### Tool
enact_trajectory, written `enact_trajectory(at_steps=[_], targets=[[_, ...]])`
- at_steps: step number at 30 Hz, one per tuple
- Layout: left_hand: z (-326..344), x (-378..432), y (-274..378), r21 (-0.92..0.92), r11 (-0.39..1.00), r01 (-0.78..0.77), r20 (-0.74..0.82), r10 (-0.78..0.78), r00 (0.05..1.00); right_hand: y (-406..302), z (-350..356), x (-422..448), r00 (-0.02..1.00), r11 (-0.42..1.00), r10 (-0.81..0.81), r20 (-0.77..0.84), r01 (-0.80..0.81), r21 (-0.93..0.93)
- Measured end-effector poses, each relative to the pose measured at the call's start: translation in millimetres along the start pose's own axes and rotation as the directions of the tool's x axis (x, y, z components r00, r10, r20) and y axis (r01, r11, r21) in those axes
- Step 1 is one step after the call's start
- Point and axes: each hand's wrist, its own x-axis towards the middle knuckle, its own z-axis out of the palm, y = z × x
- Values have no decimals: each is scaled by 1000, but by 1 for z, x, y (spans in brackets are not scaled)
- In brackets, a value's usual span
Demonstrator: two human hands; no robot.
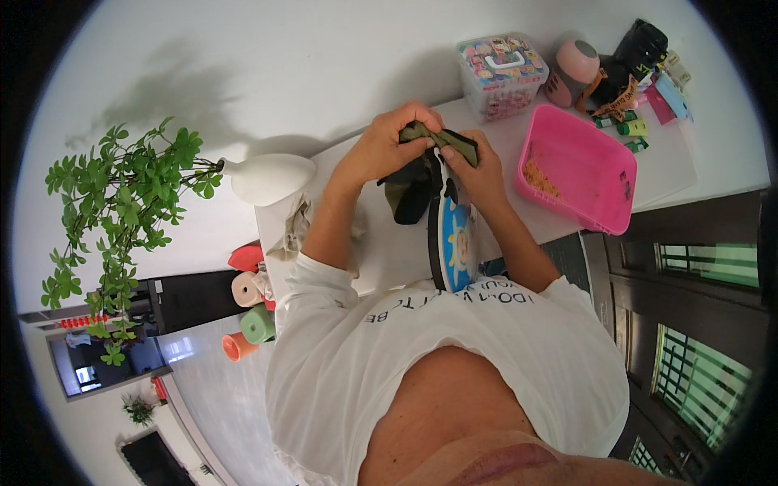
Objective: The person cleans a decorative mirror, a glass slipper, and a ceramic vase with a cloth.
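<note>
My left hand [392, 138] and my right hand [477, 167] meet near the table's far edge, both gripping an olive-green and black cloth [419, 132] in their fingertips. More dark cloth [407, 197], black with some green, hangs or lies below my left hand. Between my forearms stands a flat cartoon-printed thing [460, 240], blue and white with a black edge, seen nearly edge-on. Its near end is against my white shirt, and its far end reaches the cloth at my fingers. What kind of thing it is, I cannot tell.
On the white table [377, 243], a pink plastic basin [583, 164] holds orange-brown crumbs. Behind it stand a clear lidded box [501, 79], a pink bottle [571, 70] and small tubes [632, 127]. A white vase [273, 178] with leafy branches and a beige cloth [296, 228] are at left.
</note>
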Motion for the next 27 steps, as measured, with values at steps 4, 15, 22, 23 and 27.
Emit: enact_trajectory(at_steps=[4, 15, 22, 23, 27], targets=[[10, -9, -8, -194, 981, 18, -38, -26, 999, -9, 0, -3, 998, 997, -56, 13, 56, -46], [33, -2, -6, -358, 933, -32, -133, -17, 991, 13, -8, 1, 986, 879, -32, 162, -49, 475], [66, -26, -28, -344, 909, -234, -509, 28, 860, 8, -6, 3, 985, 966, -73, 154, 32, 256], [75, -29, -25, -345, 909, -234, -514, 25, 857, 4, -6, 4, 989, 987, -43, 143, 20, 160], [99, -42, -12, -274, 954, -121, -716, -118, 688, 7, -6, 13, 990, 982, -75, 119, 53, 180]])
